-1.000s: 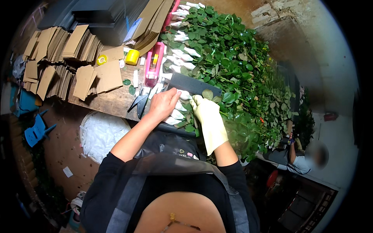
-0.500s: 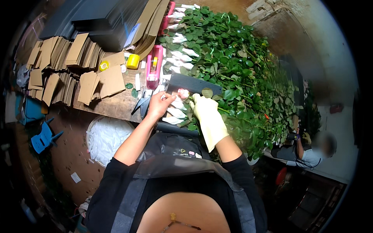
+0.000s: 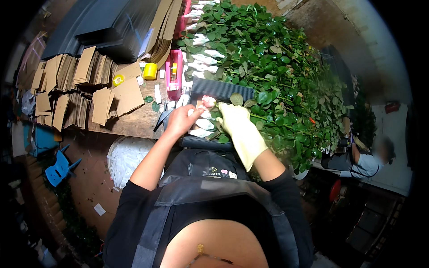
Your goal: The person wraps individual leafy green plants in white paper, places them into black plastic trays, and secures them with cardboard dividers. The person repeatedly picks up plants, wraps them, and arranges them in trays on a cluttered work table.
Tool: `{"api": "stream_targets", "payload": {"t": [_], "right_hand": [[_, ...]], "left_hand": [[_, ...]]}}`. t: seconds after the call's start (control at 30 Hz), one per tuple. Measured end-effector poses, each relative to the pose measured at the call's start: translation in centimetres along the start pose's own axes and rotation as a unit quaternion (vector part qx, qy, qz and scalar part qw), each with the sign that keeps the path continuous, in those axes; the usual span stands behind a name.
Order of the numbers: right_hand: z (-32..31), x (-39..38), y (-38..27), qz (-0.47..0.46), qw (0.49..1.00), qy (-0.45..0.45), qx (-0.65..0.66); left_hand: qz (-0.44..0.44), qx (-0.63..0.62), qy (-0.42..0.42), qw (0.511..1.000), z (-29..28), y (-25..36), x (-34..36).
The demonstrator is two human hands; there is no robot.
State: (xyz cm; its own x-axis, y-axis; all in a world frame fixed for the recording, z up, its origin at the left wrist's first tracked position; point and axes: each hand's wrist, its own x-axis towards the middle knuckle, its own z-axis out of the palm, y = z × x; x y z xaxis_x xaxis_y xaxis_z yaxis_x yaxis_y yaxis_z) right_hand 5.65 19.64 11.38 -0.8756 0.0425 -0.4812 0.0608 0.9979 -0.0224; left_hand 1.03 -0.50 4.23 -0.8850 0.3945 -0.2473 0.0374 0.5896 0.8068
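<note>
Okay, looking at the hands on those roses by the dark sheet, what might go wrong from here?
1. The bare left hand works right at the pink rosebud; thorny stems could prick it, since only the right hand is gloved.
2. Scissors lie just beside the left wrist at the bench edge and could be knocked off.
3. Squeezing may bruise the bud.

1. Your left hand (image 3: 181, 120) is bare, reaching forward from a bare forearm that comes up from the lower left, elbow bent.
2. Its fingers curl inward, tips pointing toward your right hand (image 3: 237, 123).
3. Your right hand wears a pale yellow glove, palm down, fingers curled forward.
4. The two hands sit near each other, just apart.
5. Both upper arms are in black sleeves.
</note>
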Motion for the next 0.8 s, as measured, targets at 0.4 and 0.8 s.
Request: {"api": "stream_targets", "payload": {"t": [0.4,0.8], "right_hand": [[-0.5,-1.7,1.5,-0.059,0.996,0.000,0.070],[0.4,-1.9,0.3,-0.013,1.000,-0.021,-0.003]], "left_hand": [[-0.018,-0.146,0.023,0.989,-3.0,-5.9,-1.7],[0.012,-0.381,0.103,0.919,-5.7,-5.0,-3.6]]}}
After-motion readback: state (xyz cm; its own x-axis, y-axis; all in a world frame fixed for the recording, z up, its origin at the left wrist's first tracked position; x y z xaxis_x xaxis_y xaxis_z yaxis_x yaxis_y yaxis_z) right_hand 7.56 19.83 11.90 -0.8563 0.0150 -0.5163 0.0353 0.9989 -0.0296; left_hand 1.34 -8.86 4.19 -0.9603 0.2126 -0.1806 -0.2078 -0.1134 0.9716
